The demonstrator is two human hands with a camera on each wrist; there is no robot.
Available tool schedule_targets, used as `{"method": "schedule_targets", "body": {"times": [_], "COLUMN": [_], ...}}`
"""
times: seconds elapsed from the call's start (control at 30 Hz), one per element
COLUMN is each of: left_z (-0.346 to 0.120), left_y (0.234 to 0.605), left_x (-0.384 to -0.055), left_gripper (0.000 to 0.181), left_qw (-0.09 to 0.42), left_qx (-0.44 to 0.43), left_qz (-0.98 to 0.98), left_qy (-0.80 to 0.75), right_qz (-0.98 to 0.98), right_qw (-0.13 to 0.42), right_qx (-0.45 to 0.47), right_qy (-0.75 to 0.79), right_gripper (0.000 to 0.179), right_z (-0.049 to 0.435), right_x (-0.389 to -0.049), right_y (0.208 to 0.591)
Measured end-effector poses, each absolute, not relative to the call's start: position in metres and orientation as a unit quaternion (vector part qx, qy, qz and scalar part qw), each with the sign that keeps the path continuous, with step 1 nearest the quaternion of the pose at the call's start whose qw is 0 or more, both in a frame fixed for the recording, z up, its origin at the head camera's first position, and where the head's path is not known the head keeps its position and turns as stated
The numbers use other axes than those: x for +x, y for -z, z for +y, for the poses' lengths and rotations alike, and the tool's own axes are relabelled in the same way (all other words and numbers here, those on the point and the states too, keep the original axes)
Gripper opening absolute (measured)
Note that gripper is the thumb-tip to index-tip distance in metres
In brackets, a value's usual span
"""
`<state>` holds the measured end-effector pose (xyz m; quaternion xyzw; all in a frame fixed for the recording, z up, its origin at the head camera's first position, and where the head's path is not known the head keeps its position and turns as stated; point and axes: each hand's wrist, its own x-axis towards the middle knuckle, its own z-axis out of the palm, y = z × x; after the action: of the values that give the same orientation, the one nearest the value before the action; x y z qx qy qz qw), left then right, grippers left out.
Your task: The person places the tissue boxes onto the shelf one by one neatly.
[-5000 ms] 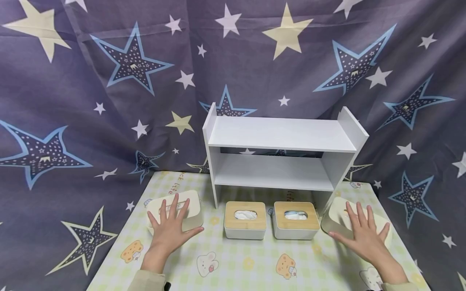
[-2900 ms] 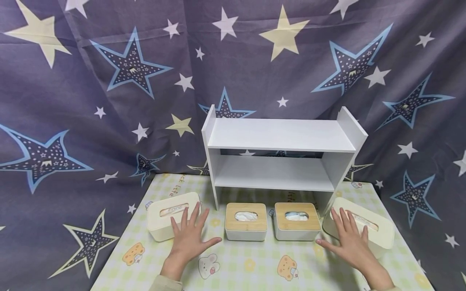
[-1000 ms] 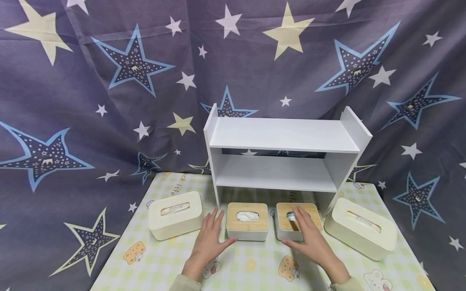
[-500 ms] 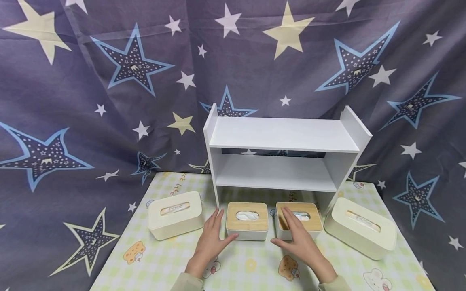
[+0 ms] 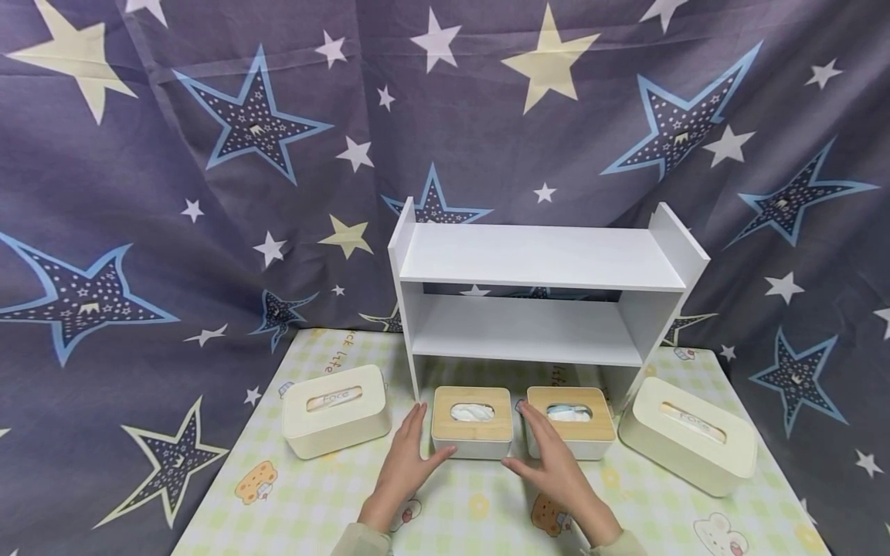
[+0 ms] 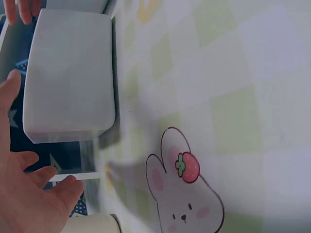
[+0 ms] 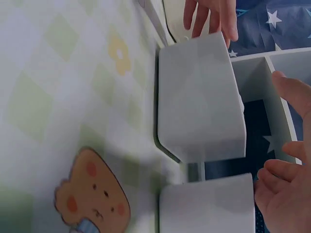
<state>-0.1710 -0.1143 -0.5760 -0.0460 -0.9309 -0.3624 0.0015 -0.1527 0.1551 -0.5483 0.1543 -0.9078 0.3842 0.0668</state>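
Note:
Two tissue boxes with bamboo lids and pale grey bodies stand in front of the white shelf: the left bamboo-lidded box (image 5: 472, 449) and the right bamboo-lidded box (image 5: 591, 444). My left hand (image 5: 405, 463) is beside the left one's left side, thumb toward its front corner. On the other side, my right hand (image 5: 558, 472) covers the near-left corner of the right box, its thumb pointing at the left box. Fingers of both hands are extended or loosely bent, grasping nothing. The left wrist view shows the left box's plain front (image 6: 73, 73) between the hands; whether any fingertip touches it, I cannot tell.
A white two-tier shelf (image 5: 528, 330) stands at the back of the checked table covering (image 5: 480, 533). Cream tissue boxes flank the scene, a left one (image 5: 337, 425) and a right one (image 5: 684, 455), both angled. A star-patterned curtain (image 5: 487, 123) hangs behind.
Both hands have come inward from the outer cream boxes. In the last second the right hand slid left from over the right bamboo-lidded box; the left hand hardly moved. All boxes stayed put.

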Motion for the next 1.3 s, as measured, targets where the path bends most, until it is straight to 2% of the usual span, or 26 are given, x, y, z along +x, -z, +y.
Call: {"method": "schedule_targets", "body": {"times": [0.23, 0.67, 0.77, 1.0, 1.3], "left_z": [-0.114, -0.112, -0.111, -0.107, -0.101], "left_y": [0.581, 0.587, 0.589, 0.591, 0.591], "left_x": [-0.170, -0.168, -0.167, -0.167, -0.166], "left_gripper": [0.099, 0.097, 0.097, 0.093, 0.089], "left_qw": [-0.001, -0.002, -0.002, -0.006, -0.009], "left_qx": [-0.039, -0.030, -0.026, -0.027, -0.026], "left_qz": [-0.924, -0.911, -0.907, -0.895, -0.880], "left_qy": [0.382, 0.412, 0.420, 0.445, 0.474], "right_qz": [-0.901, -0.900, -0.895, -0.835, -0.799], "right_qw": [0.100, 0.073, 0.053, -0.039, -0.052], "right_qx": [0.156, 0.132, 0.117, 0.057, 0.015], "right_qy": [-0.392, -0.409, -0.427, -0.545, -0.598], "right_gripper": [0.083, 0.087, 0.088, 0.090, 0.076], "right_z": [0.141, 0.123, 0.123, 0.121, 0.121], "right_x": [-0.150, -0.146, -0.146, -0.149, -0.152], "right_y": [0.553, 0.561, 0.563, 0.572, 0.584]}}
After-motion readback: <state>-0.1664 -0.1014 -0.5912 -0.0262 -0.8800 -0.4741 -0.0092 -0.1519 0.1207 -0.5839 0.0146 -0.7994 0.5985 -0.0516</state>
